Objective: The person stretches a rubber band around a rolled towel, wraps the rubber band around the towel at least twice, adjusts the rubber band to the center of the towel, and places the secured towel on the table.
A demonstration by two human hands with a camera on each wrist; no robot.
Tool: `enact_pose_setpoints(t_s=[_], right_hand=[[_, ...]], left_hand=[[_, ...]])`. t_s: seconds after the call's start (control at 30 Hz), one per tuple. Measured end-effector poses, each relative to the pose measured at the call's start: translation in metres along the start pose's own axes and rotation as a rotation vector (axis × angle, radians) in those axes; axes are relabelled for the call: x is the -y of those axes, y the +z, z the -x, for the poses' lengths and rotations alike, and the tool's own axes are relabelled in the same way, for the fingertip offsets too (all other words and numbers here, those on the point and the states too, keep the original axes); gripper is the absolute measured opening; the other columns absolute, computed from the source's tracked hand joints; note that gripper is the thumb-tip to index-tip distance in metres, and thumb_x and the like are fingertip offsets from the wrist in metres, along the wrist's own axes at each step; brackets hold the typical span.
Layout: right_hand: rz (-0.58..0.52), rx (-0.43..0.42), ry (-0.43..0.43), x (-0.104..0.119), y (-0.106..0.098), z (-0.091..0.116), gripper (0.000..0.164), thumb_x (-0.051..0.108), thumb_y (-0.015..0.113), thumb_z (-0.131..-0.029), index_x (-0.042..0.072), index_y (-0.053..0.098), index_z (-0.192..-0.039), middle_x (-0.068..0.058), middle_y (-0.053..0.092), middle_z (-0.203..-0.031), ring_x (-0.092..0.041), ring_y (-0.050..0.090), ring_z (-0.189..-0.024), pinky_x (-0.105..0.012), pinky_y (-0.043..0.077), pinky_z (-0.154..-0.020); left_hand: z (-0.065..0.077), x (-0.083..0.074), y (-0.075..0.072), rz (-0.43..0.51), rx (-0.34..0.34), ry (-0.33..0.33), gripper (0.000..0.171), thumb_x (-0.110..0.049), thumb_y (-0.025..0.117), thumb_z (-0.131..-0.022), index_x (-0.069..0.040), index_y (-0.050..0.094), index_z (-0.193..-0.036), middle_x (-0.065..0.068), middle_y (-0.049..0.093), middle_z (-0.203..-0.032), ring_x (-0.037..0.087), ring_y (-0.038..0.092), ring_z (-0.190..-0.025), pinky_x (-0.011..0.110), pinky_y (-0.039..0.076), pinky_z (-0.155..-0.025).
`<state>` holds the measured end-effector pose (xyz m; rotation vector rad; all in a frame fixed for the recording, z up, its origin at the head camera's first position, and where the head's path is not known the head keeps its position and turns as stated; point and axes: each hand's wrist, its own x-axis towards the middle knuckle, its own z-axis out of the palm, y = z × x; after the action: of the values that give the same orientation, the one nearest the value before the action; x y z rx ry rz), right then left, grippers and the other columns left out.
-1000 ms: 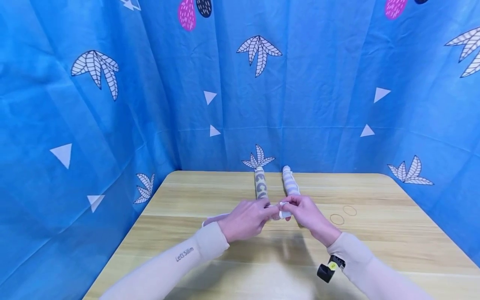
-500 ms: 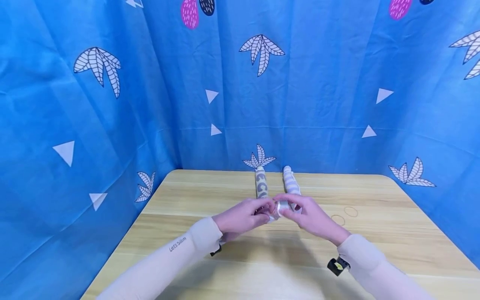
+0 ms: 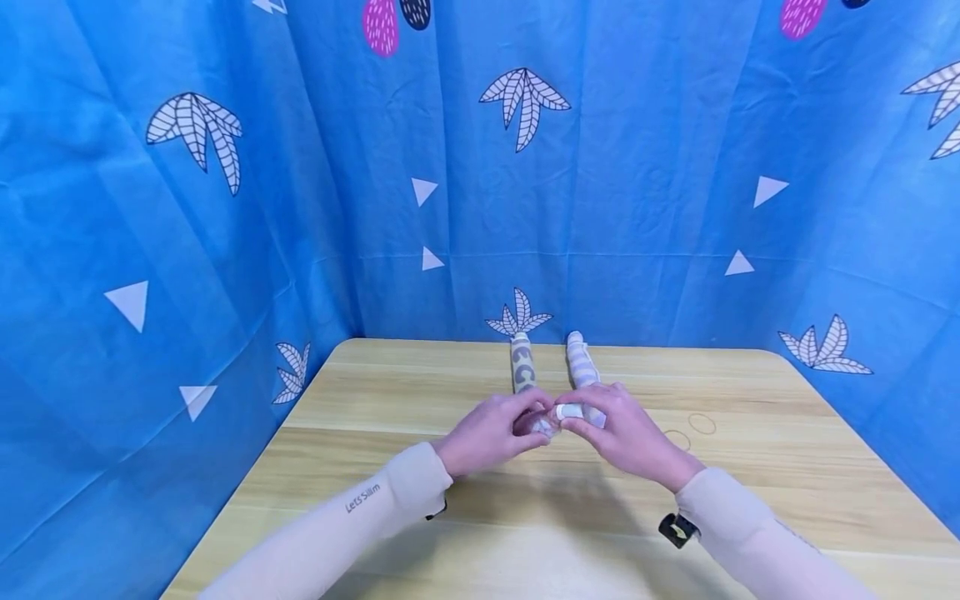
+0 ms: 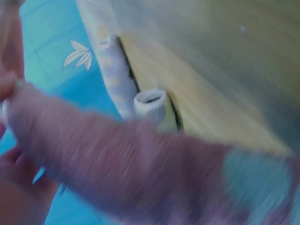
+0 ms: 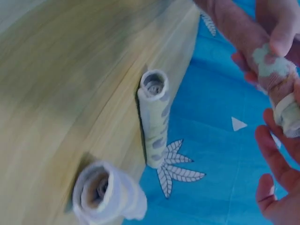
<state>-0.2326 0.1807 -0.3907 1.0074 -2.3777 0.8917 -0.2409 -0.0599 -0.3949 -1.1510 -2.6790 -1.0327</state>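
Observation:
A pinkish knit rolled sock (image 5: 236,28) with a mint patch and a pale band near one end is held between both hands, above the wooden table. My left hand (image 3: 487,433) grips it, thumb over the patterned part in the right wrist view. At the pale end (image 3: 570,411), my right hand (image 3: 618,425) holds it between thumb and curled fingers. In the head view the hands hide most of the roll. Beyond them lie a grey-and-cream patterned roll (image 3: 522,362) and a lilac striped roll (image 3: 581,360), side by side.
Two thin rings like rubber bands (image 3: 701,423) lie on the wooden table (image 3: 750,500) right of the right hand. A blue patterned curtain (image 3: 637,167) surrounds the table's back and sides. A dark wrist device (image 3: 677,529) hangs at the right cuff.
The hands have gone from a close fingertip pinch at the pale end to a wider hold with fingers arched round the roll. The forearms shifted slightly; the two rolls behind stayed put.

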Motion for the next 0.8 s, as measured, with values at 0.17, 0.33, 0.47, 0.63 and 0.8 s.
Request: enact_pose_setpoints(t_s=[0.17,0.33,0.47,0.63,0.8], right_hand=[[-0.118,0.011,0.143,0.004,-0.001,-0.004,0.018,0.018,0.076,-0.09,0.021,0.075,-0.108,0.004,0.075,-0.099,-0.011,0.062,-0.074,-0.029,0.049,-0.067],[-0.172,0.036,0.208,0.005,0.002,-0.004,0.014,0.017,0.076,-0.09,0.022,0.074,-0.102,0.007,0.073,-0.089,-0.009,0.051,-0.056,-0.026,0.045,-0.053],[-0.177,0.035,0.209,0.005,0.008,-0.002,0.014,0.016,0.076,-0.089,0.026,0.073,-0.098,0.01,0.07,-0.083,-0.008,0.046,-0.051,-0.026,0.043,-0.05],[-0.214,0.054,0.251,0.008,0.011,0.0,0.015,0.015,0.076,-0.089,0.028,0.072,-0.095,0.007,0.069,-0.081,-0.014,0.047,-0.055,-0.026,0.042,-0.051],[-0.258,0.069,0.335,0.007,0.013,-0.001,0.007,0.018,0.073,-0.091,0.023,0.073,-0.097,0.003,0.071,-0.086,-0.017,0.05,-0.063,-0.027,0.042,-0.055]], left_hand=[[0.0,-0.001,0.002,-0.188,-0.097,0.093,0.036,-0.029,0.067,-0.097,-0.03,0.058,-0.132,-0.008,0.071,-0.116,0.006,0.069,-0.098,0.026,0.056,-0.086],[-0.005,0.002,-0.001,-0.179,-0.037,0.123,0.023,-0.026,0.068,-0.097,-0.03,0.061,-0.119,-0.014,0.068,-0.11,0.001,0.065,-0.098,0.025,0.055,-0.089],[-0.006,0.007,-0.001,-0.192,0.014,0.168,0.015,-0.023,0.069,-0.096,-0.027,0.063,-0.109,-0.014,0.065,-0.102,0.001,0.06,-0.09,0.02,0.052,-0.085],[-0.002,0.012,-0.002,-0.235,0.049,0.216,0.011,-0.023,0.068,-0.097,-0.024,0.065,-0.108,-0.012,0.059,-0.097,0.004,0.055,-0.084,0.017,0.049,-0.081],[0.0,0.014,-0.003,-0.259,0.05,0.254,0.016,-0.02,0.066,-0.098,-0.022,0.064,-0.114,-0.01,0.061,-0.103,0.002,0.058,-0.088,0.015,0.051,-0.086]])
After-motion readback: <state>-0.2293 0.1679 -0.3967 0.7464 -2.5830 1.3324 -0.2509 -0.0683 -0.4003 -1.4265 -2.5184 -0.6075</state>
